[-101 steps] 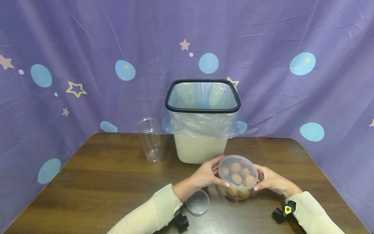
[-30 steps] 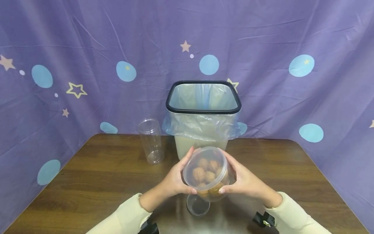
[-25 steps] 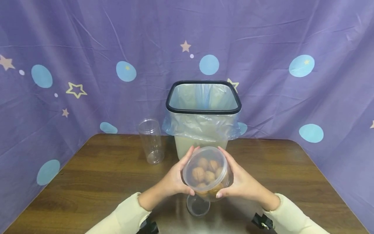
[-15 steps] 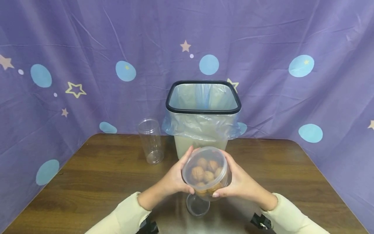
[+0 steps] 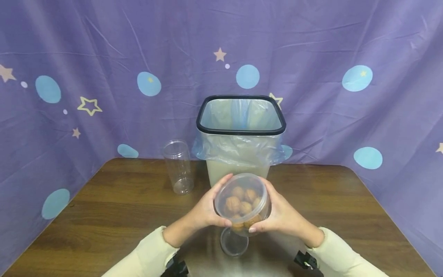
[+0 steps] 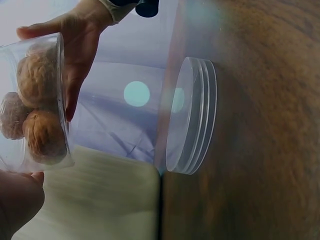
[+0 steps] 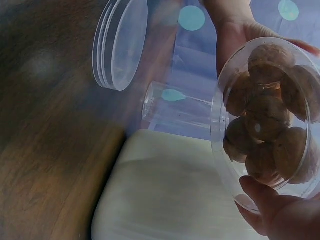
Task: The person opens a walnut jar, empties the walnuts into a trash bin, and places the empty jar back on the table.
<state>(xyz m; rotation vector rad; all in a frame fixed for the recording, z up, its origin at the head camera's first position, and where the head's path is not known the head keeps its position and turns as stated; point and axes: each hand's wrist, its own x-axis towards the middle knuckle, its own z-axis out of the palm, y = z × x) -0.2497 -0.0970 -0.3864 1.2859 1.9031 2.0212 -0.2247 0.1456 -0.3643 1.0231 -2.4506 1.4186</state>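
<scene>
Both hands hold a round clear plastic tub (image 5: 257, 213) with several walnuts (image 5: 232, 204) inside. It is raised over the table and tilted, its frosted lid (image 5: 238, 181) towards the head camera. My left hand (image 5: 205, 211) grips the left side, thumb near the lid's edge. On the opposite side my right hand (image 5: 283, 213) grips with the thumb at the front. In the right wrist view, walnuts (image 7: 267, 117) press close together behind the clear base. Below the tub, a shallow round clear lid (image 5: 234, 244) with a ridged side (image 6: 202, 120) lies on the table, partly hidden in the head view.
A cream bin (image 5: 238, 175) with a black rim (image 5: 241, 132) and bluish plastic liner (image 5: 238, 148) stands right behind the tub. Left of it stands a tall clear plastic jar (image 5: 178, 165). A purple patterned curtain (image 5: 311, 46) hangs behind the brown wooden table (image 5: 114, 215).
Since the earliest frame, both hands have lifted the tub of walnuts and carried it left, to in front of the bin. Over the last second it has shifted only slightly left.
</scene>
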